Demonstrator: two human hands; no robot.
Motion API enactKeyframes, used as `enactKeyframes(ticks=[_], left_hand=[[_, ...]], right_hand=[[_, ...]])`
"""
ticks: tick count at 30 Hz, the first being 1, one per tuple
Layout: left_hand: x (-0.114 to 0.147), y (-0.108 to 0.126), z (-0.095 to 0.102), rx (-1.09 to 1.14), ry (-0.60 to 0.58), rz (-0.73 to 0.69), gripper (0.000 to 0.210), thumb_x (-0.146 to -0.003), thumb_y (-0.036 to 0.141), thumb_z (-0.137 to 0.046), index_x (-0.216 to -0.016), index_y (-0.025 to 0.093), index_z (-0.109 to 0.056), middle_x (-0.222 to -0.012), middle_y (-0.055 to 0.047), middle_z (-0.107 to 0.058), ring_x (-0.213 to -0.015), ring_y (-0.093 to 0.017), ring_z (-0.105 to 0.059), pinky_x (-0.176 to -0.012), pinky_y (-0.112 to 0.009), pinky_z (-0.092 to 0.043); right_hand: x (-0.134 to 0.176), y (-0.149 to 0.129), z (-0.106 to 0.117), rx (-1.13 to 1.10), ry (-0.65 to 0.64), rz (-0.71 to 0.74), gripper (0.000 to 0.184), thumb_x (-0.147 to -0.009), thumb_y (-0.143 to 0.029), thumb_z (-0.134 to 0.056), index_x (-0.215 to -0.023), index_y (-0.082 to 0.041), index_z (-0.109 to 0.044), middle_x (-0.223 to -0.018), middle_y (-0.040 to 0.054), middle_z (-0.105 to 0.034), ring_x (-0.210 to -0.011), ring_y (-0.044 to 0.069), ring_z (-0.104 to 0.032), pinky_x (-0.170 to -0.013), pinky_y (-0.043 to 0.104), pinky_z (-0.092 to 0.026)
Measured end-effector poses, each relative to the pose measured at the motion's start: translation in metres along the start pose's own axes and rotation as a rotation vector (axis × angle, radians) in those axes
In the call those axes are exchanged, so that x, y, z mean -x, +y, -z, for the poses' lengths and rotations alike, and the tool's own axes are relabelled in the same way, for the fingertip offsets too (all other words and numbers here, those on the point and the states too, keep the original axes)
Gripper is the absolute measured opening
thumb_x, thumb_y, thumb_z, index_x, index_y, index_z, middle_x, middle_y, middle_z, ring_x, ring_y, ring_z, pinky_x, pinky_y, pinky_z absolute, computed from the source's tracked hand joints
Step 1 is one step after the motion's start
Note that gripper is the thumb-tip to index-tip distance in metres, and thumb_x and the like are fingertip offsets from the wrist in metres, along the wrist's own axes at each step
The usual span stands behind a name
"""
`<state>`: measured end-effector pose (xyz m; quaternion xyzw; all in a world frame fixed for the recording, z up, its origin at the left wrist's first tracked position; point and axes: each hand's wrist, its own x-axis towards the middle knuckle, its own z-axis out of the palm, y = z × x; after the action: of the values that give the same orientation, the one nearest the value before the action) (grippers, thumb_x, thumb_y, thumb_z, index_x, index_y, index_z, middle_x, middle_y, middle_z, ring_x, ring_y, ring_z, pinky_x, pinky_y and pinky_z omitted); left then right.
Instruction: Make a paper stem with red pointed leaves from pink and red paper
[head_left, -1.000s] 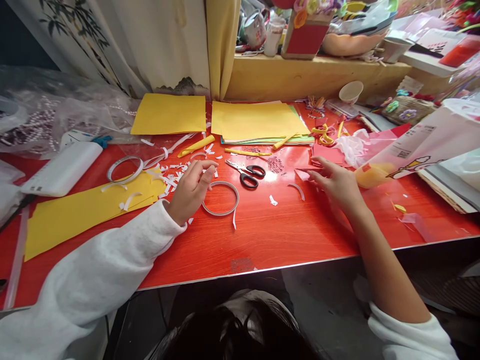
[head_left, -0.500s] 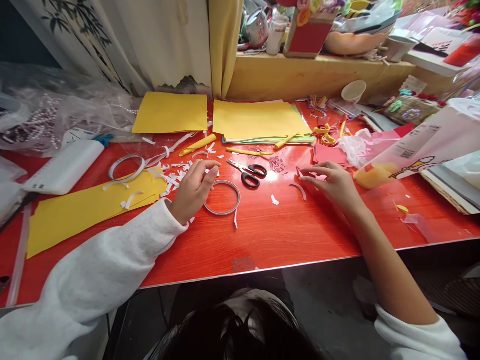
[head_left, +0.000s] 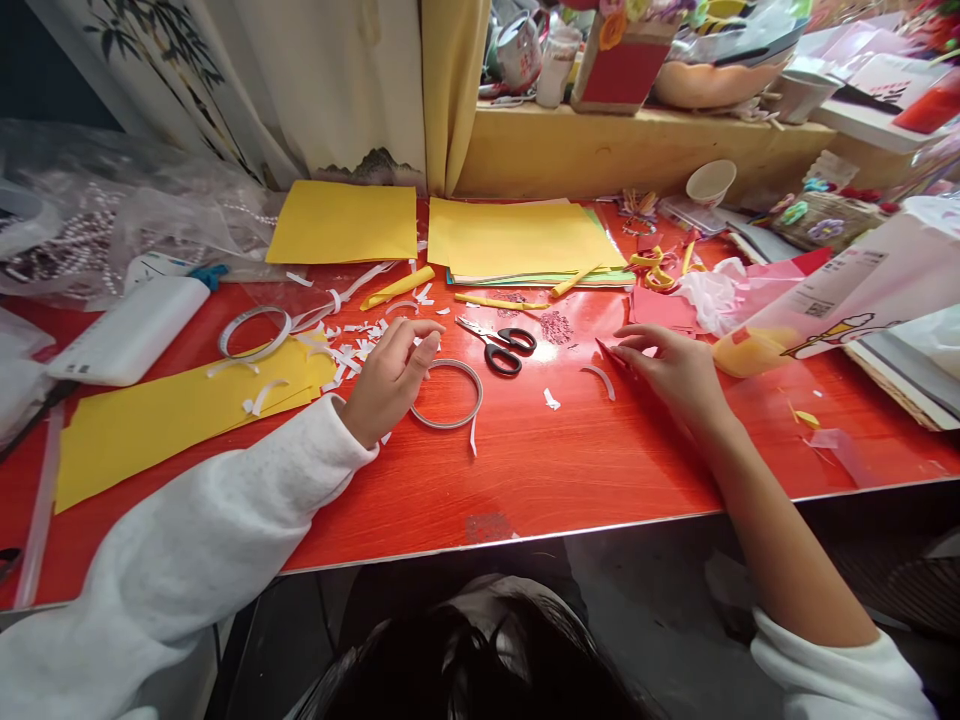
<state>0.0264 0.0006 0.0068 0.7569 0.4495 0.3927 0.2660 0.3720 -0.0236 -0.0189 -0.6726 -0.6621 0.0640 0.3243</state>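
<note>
My left hand point(head_left: 394, 380) hovers at the near edge of the white paper scraps point(head_left: 349, 355), fingers loosely curved and apart, with nothing visible in them. Just to its right, a narrow ring of tape point(head_left: 478, 390) lies flat with a short loose end. My right hand point(head_left: 667, 375) pinches a small, pointed piece of red paper point(head_left: 609, 352), mostly hidden by the fingers. A curved white strip point(head_left: 600, 382) lies beside those fingertips. Between the hands are black-handled scissors point(head_left: 501, 345), blades pointing to the upper left. Beyond my right hand rests a stack of red paper point(head_left: 664, 310).
Yellow sheets point(head_left: 341, 225) and a stack of coloured paper point(head_left: 517, 240) lie at the back of the red table point(head_left: 555, 470). At left are another tape roll point(head_left: 259, 350) and a white device point(head_left: 131, 330). A cup with yellow contents point(head_left: 750, 350) lies tilted at right.
My right fingers have shifted their grip, and the red paper now points up and left from lower between them. My left hand has stayed in place.
</note>
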Motion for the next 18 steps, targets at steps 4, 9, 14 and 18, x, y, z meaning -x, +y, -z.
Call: enactKeyframes(ticks=[4, 9, 14, 18], left_hand=[[0.001, 0.000, 0.000, -0.024, 0.000, 0.003, 0.038, -0.093, 0.047, -0.033, -0.106, 0.020, -0.057, -0.082, -0.002, -0.056, -0.073, -0.012, -0.055, -0.079, -0.028, -0.044], [0.001, 0.000, 0.000, -0.031, -0.004, 0.000, 0.037, -0.094, 0.046, -0.033, -0.105, 0.019, -0.056, -0.087, -0.002, -0.055, -0.071, -0.011, -0.053, -0.076, -0.026, -0.044], [0.001, 0.000, 0.001, -0.041, -0.002, -0.008, 0.037, -0.094, 0.046, -0.033, -0.104, 0.020, -0.056, -0.088, -0.003, -0.056, -0.072, -0.011, -0.054, -0.078, -0.026, -0.044], [0.000, 0.001, 0.001, -0.051, 0.002, -0.018, 0.037, -0.094, 0.045, -0.033, -0.104, 0.019, -0.057, -0.090, -0.003, -0.056, -0.073, -0.011, -0.053, -0.078, -0.026, -0.044]], right_hand=[[-0.003, 0.007, -0.004, 0.062, 0.034, 0.109, 0.019, -0.083, -0.030, -0.056, -0.089, -0.022, -0.072, -0.089, 0.0056, -0.073, -0.082, 0.024, -0.065, -0.074, 0.036, -0.048], [-0.007, 0.006, -0.004, 0.173, 0.047, 0.174, 0.022, -0.086, -0.030, -0.051, -0.082, -0.020, -0.070, -0.083, 0.0082, -0.070, -0.081, 0.025, -0.060, -0.073, 0.037, -0.045], [-0.006, -0.002, -0.005, 0.187, 0.041, 0.171, 0.019, -0.084, -0.036, -0.055, -0.077, -0.020, -0.064, -0.080, 0.0069, -0.064, -0.073, 0.021, -0.058, -0.067, 0.033, -0.043], [-0.005, -0.004, -0.006, 0.156, 0.030, 0.167, 0.013, -0.085, -0.030, -0.053, -0.078, -0.021, -0.061, -0.081, 0.0063, -0.065, -0.073, 0.020, -0.059, -0.067, 0.031, -0.044]])
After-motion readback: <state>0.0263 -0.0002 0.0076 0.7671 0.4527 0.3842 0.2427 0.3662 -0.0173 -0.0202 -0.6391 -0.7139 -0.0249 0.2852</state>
